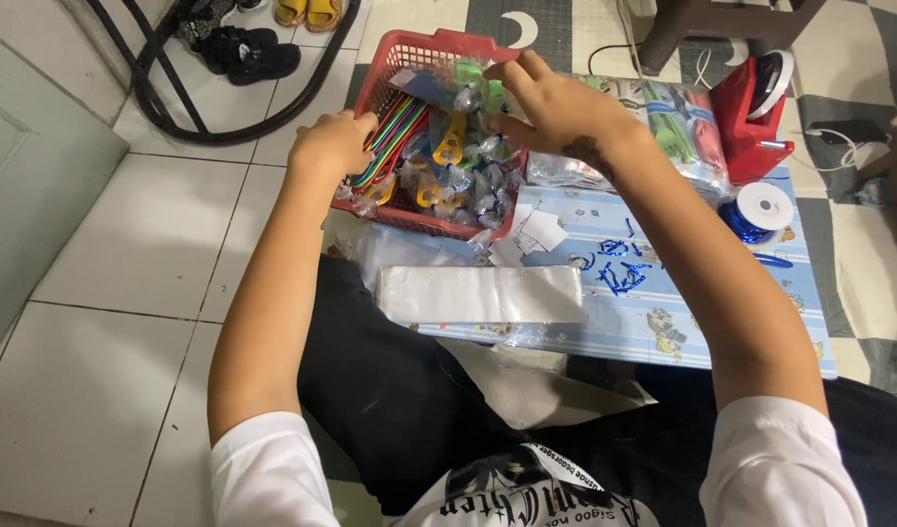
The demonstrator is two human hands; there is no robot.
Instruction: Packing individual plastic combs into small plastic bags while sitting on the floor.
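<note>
Landmark is the red basket (390,60). Nearest me, below it, a flat stack of clear plastic bags (480,294) lies on the low blue patterned table (702,332); the table's near edge is partly hidden by my right arm. Blue twist ties (619,275) sit right of the stack, small and hard to make out. My left hand (333,144) curls at the basket's left side, fingers closed around the bundle of rainbow-striped strips (395,132). My right hand (549,105) is over the basket's right half, fingers pinched narrow on a small wrapped item (475,90); I cannot tell exactly what. Wrapped pieces fill the basket. Right of it: a blue ribbon spool (761,210), a red tape dispenser (756,107). Far left of the basket, black shoes (245,51), partly cut off.
</note>
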